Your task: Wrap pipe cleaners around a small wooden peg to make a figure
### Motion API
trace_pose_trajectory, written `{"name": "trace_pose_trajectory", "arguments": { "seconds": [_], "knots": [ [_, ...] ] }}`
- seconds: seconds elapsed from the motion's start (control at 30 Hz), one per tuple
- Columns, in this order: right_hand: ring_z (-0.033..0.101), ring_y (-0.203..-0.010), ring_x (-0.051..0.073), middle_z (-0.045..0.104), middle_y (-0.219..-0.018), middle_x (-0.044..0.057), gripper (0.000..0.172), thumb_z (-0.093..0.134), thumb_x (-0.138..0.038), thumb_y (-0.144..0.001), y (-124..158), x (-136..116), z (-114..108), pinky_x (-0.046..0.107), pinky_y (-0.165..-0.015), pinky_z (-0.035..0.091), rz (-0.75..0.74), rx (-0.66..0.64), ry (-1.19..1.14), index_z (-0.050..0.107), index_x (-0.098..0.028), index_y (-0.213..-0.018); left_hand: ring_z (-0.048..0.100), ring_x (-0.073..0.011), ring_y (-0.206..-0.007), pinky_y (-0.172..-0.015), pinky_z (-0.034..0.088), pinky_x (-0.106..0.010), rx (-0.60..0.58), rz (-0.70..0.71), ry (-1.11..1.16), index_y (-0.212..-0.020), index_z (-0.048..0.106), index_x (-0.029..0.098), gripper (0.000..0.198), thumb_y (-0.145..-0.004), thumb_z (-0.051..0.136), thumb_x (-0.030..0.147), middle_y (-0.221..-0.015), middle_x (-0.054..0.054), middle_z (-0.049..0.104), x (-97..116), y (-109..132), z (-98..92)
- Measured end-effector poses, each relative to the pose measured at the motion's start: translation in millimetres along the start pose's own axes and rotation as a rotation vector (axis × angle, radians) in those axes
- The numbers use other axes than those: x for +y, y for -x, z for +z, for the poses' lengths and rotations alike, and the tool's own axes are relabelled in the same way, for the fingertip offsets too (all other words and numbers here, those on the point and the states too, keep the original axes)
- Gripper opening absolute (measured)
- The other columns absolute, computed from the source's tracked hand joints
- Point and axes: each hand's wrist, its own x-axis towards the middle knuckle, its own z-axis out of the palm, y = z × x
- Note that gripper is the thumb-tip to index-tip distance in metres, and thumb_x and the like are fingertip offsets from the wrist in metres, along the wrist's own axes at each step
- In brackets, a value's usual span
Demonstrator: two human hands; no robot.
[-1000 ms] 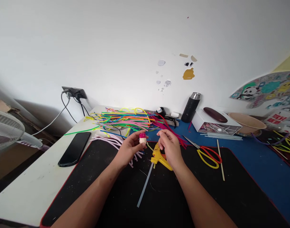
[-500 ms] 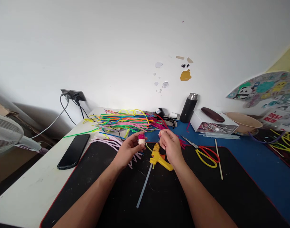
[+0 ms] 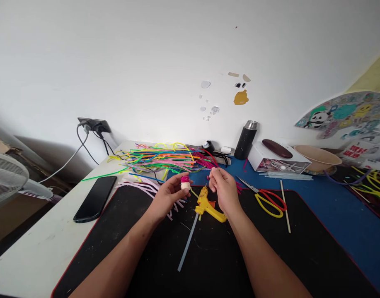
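Observation:
My left hand [image 3: 170, 195] is closed around a small coiled piece [image 3: 185, 185], magenta on top and cream below, apparently wound from pipe cleaners. Across from it, my right hand [image 3: 224, 188] has its thumb and fingers pinched together. Whatever lies in that pinch, if anything, is too small to make out. Between the hands a yellow hot glue gun [image 3: 204, 203] rests on the black mat [image 3: 214, 265], nozzle pointing away from me. A long translucent glue stick [image 3: 188, 243] sticks out of its back end. The gun's handle ends beside my right wrist.
Colourful pipe cleaners [image 3: 161, 158] are heaped at the back, with pale lilac ones [image 3: 136, 185] nearer. Scissors [image 3: 267, 200] and a thin wooden stick [image 3: 285, 207] lie to the right. A phone [image 3: 95, 198] is at left. A black flask [image 3: 245, 140], white box [image 3: 270, 159] and bowl [image 3: 318, 159] stand behind.
My right hand has shifted slightly away from the left, its fingers still pinched. My left hand keeps the coiled piece in nearly the same spot. The view has turned a little.

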Motion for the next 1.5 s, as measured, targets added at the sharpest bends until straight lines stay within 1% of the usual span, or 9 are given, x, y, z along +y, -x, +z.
{"name": "trace_pose_trajectory", "arguments": {
  "seconds": [0.23, 0.6, 0.73, 0.9, 1.03, 1.17, 1.3, 1.4, 1.5],
  "knots": [
    [0.052, -0.05, 0.012, 0.054, -0.058, -0.004, 0.034, 0.073, -0.053, -0.09, -1.0, 4.1, -3.3, 0.026, -0.05, 0.038, 0.037, -0.081, 0.028, 0.076, -0.02, -0.082, 0.068, -0.0168, -0.08, -0.075, 0.052, -0.03, 0.001, -0.012, 0.001, -0.133, 0.07, 0.022, 0.06, -0.078, 0.091, 0.035, -0.108, -0.007, 0.076, -0.8, -0.4, 0.2],
    [0.052, -0.047, 0.011, 0.057, -0.06, -0.004, 0.025, 0.074, -0.044, -0.085, -3.3, 1.9, -4.1, 0.025, -0.049, 0.037, 0.031, -0.07, 0.0, 0.077, -0.02, -0.084, 0.068, -0.0161, -0.079, -0.074, 0.053, -0.03, -0.012, 0.004, -0.008, -0.133, 0.069, 0.021, 0.06, -0.078, 0.091, 0.036, -0.109, -0.007, 0.077, -5.0, -1.5, -0.7],
    [0.051, -0.046, 0.011, 0.053, -0.056, -0.005, 0.021, 0.073, -0.04, -0.083, -4.7, 0.6, -4.1, 0.025, -0.048, 0.037, 0.036, -0.035, -0.032, 0.071, -0.02, -0.076, 0.068, -0.0163, -0.079, -0.074, 0.052, -0.03, -0.012, 0.006, -0.017, -0.134, 0.069, 0.021, 0.062, -0.078, 0.09, 0.037, -0.11, -0.008, 0.077, -4.4, -1.7, -0.6],
    [0.037, -0.042, 0.008, 0.031, -0.049, -0.01, 0.028, 0.068, -0.035, -0.084, -6.0, 2.5, -4.7, 0.024, -0.046, 0.031, 0.025, 0.012, -0.046, 0.054, -0.022, -0.064, 0.068, -0.0162, -0.078, -0.073, 0.052, -0.029, -0.002, -0.008, -0.032, -0.132, 0.07, 0.021, 0.063, -0.076, 0.091, 0.039, -0.108, -0.008, 0.077, -3.4, -2.0, -0.5],
    [0.028, -0.042, 0.007, 0.029, -0.05, -0.01, 0.038, 0.066, -0.035, -0.086, -5.2, 2.1, -4.4, 0.024, -0.045, 0.023, 0.019, 0.029, -0.041, 0.043, -0.023, -0.059, 0.068, -0.0167, -0.078, -0.071, 0.052, -0.029, 0.008, -0.009, -0.034, -0.131, 0.07, 0.021, 0.061, -0.076, 0.091, 0.039, -0.106, -0.007, 0.077, -2.7, -1.9, 0.1],
    [0.027, -0.043, 0.007, 0.029, -0.049, -0.009, 0.047, 0.066, -0.041, -0.089, -3.5, 1.4, -2.5, 0.024, -0.044, 0.021, 0.022, 0.023, -0.041, 0.037, -0.024, -0.057, 0.068, -0.0166, -0.078, -0.071, 0.052, -0.029, 0.013, -0.013, -0.035, -0.131, 0.07, 0.021, 0.06, -0.077, 0.091, 0.037, -0.103, -0.006, 0.076, -3.0, -2.2, 0.5],
    [0.036, -0.042, 0.008, 0.034, -0.05, -0.009, 0.047, 0.07, -0.049, -0.089, -2.1, 2.8, -0.7, 0.024, -0.044, 0.028, 0.052, -0.029, -0.039, 0.047, -0.022, -0.059, 0.068, -0.0157, -0.078, -0.072, 0.052, -0.028, 0.012, -0.009, -0.038, -0.132, 0.07, 0.021, 0.059, -0.079, 0.09, 0.037, -0.103, -0.006, 0.076, -4.4, -2.8, -0.6],
    [0.05, -0.046, 0.012, 0.048, -0.052, -0.005, 0.041, 0.072, -0.054, -0.088, -2.1, 3.4, -1.3, 0.026, -0.048, 0.037, 0.1, -0.088, -0.065, 0.061, -0.021, -0.066, 0.068, -0.0159, -0.079, -0.073, 0.053, -0.029, 0.011, -0.009, -0.044, -0.133, 0.069, 0.022, 0.059, -0.079, 0.09, 0.038, -0.106, -0.006, 0.076, -5.3, -3.3, -1.6],
    [0.056, -0.05, 0.013, 0.059, -0.06, -0.001, 0.035, 0.073, -0.053, -0.085, -2.2, 2.3, -1.8, 0.026, -0.05, 0.039, 0.117, -0.12, -0.078, 0.07, -0.02, -0.077, 0.068, -0.0163, -0.079, -0.074, 0.053, -0.03, 0.005, -0.009, -0.052, -0.134, 0.068, 0.022, 0.06, -0.081, 0.089, 0.039, -0.11, -0.007, 0.076, -6.0, -3.2, -2.2]
  ]
}}
